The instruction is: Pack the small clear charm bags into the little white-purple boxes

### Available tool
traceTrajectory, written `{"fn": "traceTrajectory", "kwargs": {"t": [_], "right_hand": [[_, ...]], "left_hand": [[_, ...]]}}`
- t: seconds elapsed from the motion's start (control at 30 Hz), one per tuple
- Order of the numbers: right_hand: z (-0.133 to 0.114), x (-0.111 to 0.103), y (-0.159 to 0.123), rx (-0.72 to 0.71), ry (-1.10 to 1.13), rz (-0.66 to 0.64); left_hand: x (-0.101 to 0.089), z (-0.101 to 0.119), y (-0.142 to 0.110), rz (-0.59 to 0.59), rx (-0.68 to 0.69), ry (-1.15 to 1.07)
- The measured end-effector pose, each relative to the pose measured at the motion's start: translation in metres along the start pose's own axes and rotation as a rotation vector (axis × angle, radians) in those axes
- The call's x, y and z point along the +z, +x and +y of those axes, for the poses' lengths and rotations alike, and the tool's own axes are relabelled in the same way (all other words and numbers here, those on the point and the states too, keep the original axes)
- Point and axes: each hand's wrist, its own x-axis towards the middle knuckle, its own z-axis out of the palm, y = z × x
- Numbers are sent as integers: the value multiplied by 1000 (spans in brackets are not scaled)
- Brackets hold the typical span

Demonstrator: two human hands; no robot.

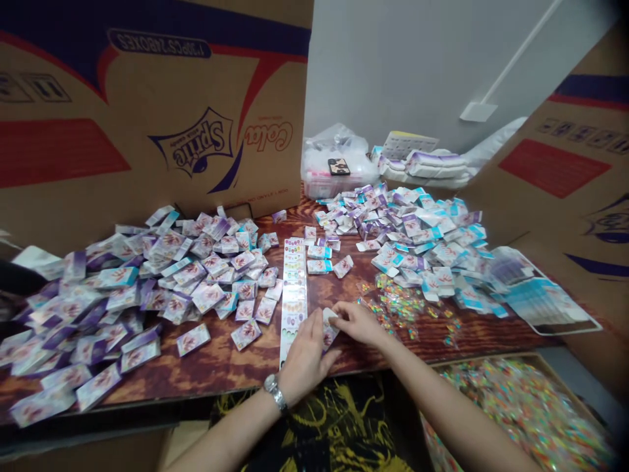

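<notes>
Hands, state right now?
Left hand: holding a small box.
Right hand: at that box's upper end; whether it's gripping can't be told.

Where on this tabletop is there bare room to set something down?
Bare tabletop shows along the front edge, between the left carton pile and the left hand, and between the printed strip and colourful packets, behind the right hand. Crowded: that pile and the right carton pile.

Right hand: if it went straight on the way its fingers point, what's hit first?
The right hand would meet the small box first, right at its fingertips. Just beyond, probably the left hand holding that box, though depth is unclear.
</notes>
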Motion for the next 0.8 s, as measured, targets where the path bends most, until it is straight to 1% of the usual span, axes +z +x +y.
{"fn": "traceTrajectory", "kwargs": {"t": [0.07,0.2,0.23,0.27,0.33,0.43,0.5,0.67,0.73,0.8], "right_hand": [[-15,-4,-4,2,122,26],[-40,-5,-16,56,617,19],[-44,-4,-18,68,701,19],[-46,-4,-20,69,723,29],[-48,-4,-22,39,637,84],[-50,-6,-23,-58,363,189],[-55,-6,-24,-114,225,227],[-70,-10,-29,-205,63,282],[-74,-13,-30,-240,33,243],[-74,-18,-28,-244,53,139]], "left_hand": [[1,3,-1,18,18,71],[-12,9,6,94,-9,134],[-15,10,7,109,-5,142],[-19,10,7,118,9,145],[-25,9,5,128,34,128],[-33,8,1,142,18,86],[-38,8,-1,153,5,97],[-48,10,-3,165,30,169],[-51,11,-4,170,46,189],[-53,11,-5,143,66,233]]}}
